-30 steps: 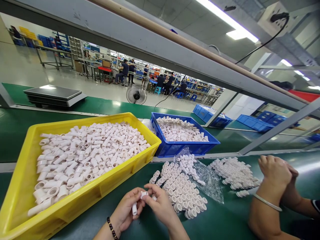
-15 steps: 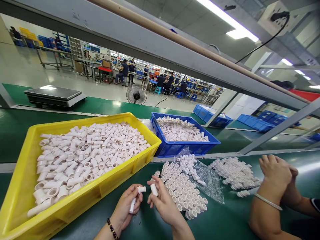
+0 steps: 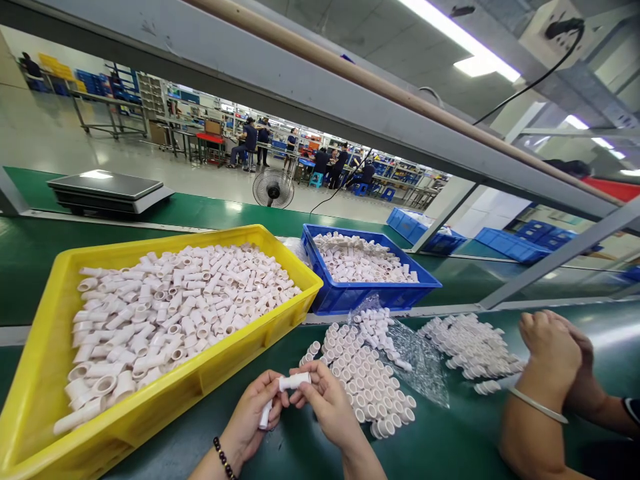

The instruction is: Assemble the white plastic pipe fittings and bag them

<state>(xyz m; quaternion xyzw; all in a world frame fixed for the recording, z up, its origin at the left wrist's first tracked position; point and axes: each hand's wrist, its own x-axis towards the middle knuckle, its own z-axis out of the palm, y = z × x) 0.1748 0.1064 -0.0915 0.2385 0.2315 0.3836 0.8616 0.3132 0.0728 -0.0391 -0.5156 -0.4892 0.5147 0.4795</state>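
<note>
Low over the green table, between the yellow bin and the rows of fittings, my two hands meet. My left hand (image 3: 250, 412), with a beaded bracelet at the wrist, pinches one end of a white plastic pipe fitting (image 3: 285, 384). A second white fitting (image 3: 265, 415) sticks out below, held by its lower fingers. My right hand (image 3: 326, 405) grips another short white fitting (image 3: 300, 380), end to end with the left one. Whether one slides inside the other is hidden. To the right, many white fittings (image 3: 370, 387) stand in rows.
A yellow bin (image 3: 210, 383) of white fittings fills the left. Behind are a blue bin (image 3: 380, 293) of fittings and a scale (image 3: 107, 190). A clear plastic bag (image 3: 423, 373) lies right of the rows. At far right are another person's hands (image 3: 555, 347) and more fittings (image 3: 470, 343).
My hands have come together. The right hand's fitting has turned from upright to nearly level and now meets the end of the left hand's fitting.
</note>
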